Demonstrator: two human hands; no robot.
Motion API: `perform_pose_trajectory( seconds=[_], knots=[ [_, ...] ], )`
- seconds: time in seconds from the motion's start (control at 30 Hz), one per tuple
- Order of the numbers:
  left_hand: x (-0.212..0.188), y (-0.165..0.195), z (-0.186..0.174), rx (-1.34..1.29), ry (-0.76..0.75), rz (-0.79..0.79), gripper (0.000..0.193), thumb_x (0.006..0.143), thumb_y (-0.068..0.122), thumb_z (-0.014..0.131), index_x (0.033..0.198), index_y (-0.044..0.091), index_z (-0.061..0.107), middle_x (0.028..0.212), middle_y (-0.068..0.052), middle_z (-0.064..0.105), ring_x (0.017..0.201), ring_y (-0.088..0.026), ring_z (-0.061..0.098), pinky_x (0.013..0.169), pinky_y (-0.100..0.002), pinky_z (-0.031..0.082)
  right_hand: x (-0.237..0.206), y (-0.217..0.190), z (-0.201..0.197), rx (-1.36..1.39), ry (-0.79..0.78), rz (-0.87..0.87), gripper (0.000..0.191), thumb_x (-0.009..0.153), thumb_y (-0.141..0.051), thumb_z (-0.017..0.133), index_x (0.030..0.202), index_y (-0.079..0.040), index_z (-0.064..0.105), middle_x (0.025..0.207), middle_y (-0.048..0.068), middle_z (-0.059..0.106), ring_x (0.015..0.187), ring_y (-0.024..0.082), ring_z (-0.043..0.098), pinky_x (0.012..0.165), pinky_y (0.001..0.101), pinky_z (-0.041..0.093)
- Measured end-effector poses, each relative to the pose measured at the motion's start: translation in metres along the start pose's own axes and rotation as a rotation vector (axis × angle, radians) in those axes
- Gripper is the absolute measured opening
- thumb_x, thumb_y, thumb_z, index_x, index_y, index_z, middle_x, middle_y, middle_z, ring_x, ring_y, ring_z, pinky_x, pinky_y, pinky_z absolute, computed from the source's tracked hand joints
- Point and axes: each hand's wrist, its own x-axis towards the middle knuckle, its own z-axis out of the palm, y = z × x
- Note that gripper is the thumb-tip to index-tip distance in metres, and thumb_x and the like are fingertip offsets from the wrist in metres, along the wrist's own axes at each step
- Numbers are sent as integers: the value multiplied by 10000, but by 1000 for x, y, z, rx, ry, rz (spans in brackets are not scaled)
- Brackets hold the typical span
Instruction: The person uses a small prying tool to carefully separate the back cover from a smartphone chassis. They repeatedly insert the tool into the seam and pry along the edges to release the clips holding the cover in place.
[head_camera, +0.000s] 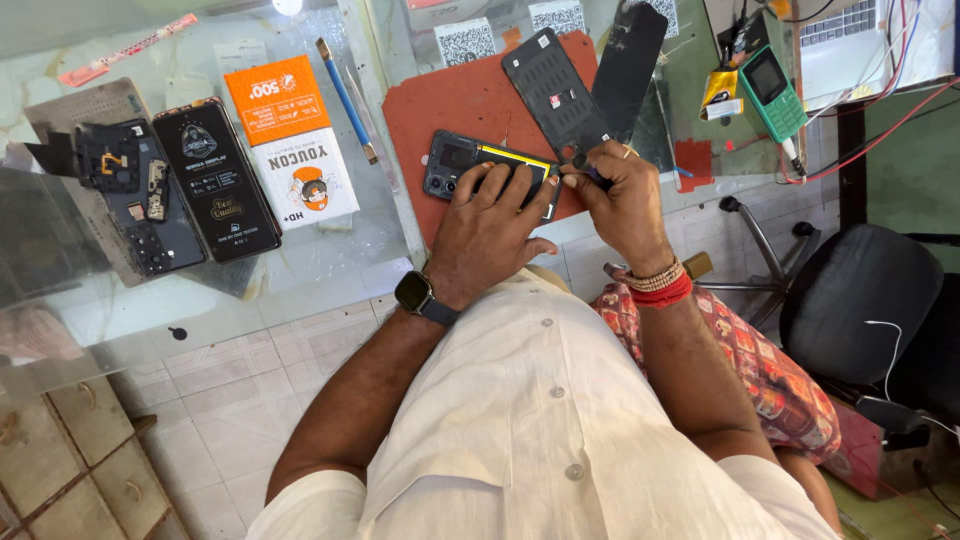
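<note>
An opened black phone (452, 160) with a yellow-edged battery lies on a red mat (450, 100) on the glass counter. My left hand (490, 220), with a dark watch at the wrist, presses flat on the phone's body. My right hand (620, 195), with bead and red thread bands, pinches a small dark tool (590, 172) at the phone's right end. A black back cover (552, 85) lies on the mat just behind the hands.
A black screen panel (628, 65) leans at the back. On the left lie a new display (215, 180), an orange and white box (292, 140), a dismantled phone (135, 200) and a blue tool (345, 95). A green keypad phone (772, 92) and a black chair (860, 300) are right.
</note>
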Motion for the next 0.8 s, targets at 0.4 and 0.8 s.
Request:
perform_pose_trajectory(
  seconds=[0.4, 0.8],
  knots=[
    [9, 7, 2, 74, -13, 15, 762, 818, 587, 745, 1394, 102, 630, 1310, -115, 586, 1232, -308, 507, 1108, -520, 391, -14, 2, -12, 146, 215, 90, 113, 1012, 50, 703, 1120, 27, 677, 946, 80, 583, 782, 154, 552, 688, 267, 445],
    [26, 2, -6, 88, -46, 102, 725, 806, 506, 796, 1410, 142, 629, 1315, -87, 590, 1208, -296, 522, 1037, -499, 424, -38, 17, 7, 568, 471, -191, 506, 1112, 66, 592, 1514, -54, 309, 1219, 181, 681, 1125, 247, 741, 1041, 370, 622]
  ],
)
